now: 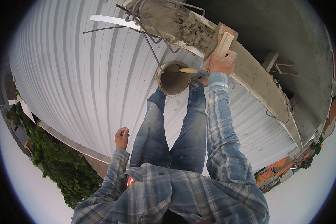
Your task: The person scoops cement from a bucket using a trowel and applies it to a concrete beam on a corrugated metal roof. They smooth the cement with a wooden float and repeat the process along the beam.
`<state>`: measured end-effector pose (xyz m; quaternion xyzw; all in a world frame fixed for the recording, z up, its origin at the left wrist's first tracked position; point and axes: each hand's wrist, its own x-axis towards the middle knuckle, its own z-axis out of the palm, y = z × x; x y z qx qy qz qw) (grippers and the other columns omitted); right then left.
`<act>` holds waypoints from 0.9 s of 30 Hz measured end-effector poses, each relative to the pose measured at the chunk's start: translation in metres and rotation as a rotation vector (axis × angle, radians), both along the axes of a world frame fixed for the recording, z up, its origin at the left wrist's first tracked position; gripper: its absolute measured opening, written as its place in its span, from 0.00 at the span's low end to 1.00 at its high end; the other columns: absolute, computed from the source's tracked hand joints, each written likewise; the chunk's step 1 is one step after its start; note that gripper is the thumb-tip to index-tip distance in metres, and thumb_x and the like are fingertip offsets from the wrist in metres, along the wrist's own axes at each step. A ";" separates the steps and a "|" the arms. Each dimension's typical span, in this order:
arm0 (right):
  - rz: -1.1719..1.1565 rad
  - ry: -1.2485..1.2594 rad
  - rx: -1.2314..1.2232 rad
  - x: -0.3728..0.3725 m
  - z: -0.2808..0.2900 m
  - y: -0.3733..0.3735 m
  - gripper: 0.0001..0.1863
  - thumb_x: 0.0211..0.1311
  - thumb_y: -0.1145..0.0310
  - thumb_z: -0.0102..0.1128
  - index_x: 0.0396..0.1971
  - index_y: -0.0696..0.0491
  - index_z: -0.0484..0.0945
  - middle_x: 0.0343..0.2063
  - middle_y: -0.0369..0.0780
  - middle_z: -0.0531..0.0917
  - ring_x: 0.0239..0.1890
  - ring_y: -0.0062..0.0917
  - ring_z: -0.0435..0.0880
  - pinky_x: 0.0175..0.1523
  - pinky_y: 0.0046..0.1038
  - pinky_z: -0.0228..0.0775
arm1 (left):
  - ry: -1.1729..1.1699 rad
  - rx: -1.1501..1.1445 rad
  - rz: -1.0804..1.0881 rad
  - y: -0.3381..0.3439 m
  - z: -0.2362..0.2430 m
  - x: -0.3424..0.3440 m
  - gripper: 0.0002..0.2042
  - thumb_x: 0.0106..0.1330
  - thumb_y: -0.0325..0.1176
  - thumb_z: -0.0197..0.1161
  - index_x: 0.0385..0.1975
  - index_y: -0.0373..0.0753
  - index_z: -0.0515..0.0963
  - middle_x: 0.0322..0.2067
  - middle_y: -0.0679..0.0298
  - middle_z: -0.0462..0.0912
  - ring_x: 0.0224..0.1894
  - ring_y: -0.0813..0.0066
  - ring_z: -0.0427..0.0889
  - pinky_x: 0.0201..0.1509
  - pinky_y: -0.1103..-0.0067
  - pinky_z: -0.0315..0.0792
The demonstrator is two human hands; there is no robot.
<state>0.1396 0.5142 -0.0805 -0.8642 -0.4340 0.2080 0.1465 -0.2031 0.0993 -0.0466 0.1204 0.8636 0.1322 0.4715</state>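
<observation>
My right hand [221, 64] grips the handle of a wooden float [225, 44], whose board rests on the top of a narrow wall [255, 71]. Beyond the float, rough wet mortar [196, 31] lies heaped along that top; on the near side the surface looks smoother. My left hand [121, 138] hangs beside my left thigh, its fingers curled; whether anything small is in them I cannot make out. By my feet stands a bucket [174, 83] of grey mortar, with a wooden-handled trowel [187, 70] lying across its far side.
Ribbed white metal roofing [82, 74] spreads under me and to the left. Bent steel bars [149, 37] stick out at the wall's far end, near a white strip [114, 20]. Wooden pieces [276, 63] sit against the grey surface beyond the wall. Trees [59, 160] show past the roof edge.
</observation>
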 end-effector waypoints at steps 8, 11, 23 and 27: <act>0.328 -0.056 0.274 0.036 0.016 -0.009 0.21 0.55 0.65 0.66 0.48 0.53 0.73 0.41 0.44 0.79 0.46 0.41 0.80 0.52 0.40 0.73 | -0.044 0.003 0.079 -0.012 -0.005 0.000 0.13 0.66 0.38 0.65 0.38 0.33 0.80 0.28 0.63 0.82 0.28 0.77 0.80 0.33 0.81 0.74; 0.739 -0.048 0.290 0.038 0.011 -0.037 0.24 0.55 0.67 0.65 0.54 0.50 0.74 0.43 0.42 0.79 0.46 0.39 0.79 0.51 0.39 0.74 | -0.060 0.026 0.133 -0.006 -0.014 0.001 0.13 0.66 0.38 0.66 0.37 0.33 0.80 0.28 0.64 0.82 0.28 0.78 0.80 0.33 0.82 0.73; 0.515 -0.046 0.417 0.057 0.023 -0.011 0.29 0.54 0.67 0.64 0.59 0.48 0.71 0.45 0.42 0.78 0.49 0.40 0.79 0.53 0.41 0.74 | -0.022 0.030 0.049 -0.015 -0.009 -0.004 0.12 0.65 0.38 0.65 0.38 0.34 0.80 0.28 0.64 0.83 0.28 0.77 0.81 0.34 0.80 0.74; 0.581 -0.081 0.399 0.026 0.031 0.013 0.29 0.54 0.66 0.64 0.59 0.45 0.71 0.46 0.42 0.78 0.50 0.40 0.78 0.55 0.41 0.73 | -0.032 0.050 0.025 0.004 -0.009 0.004 0.12 0.66 0.38 0.65 0.38 0.34 0.80 0.28 0.63 0.83 0.28 0.77 0.80 0.35 0.80 0.74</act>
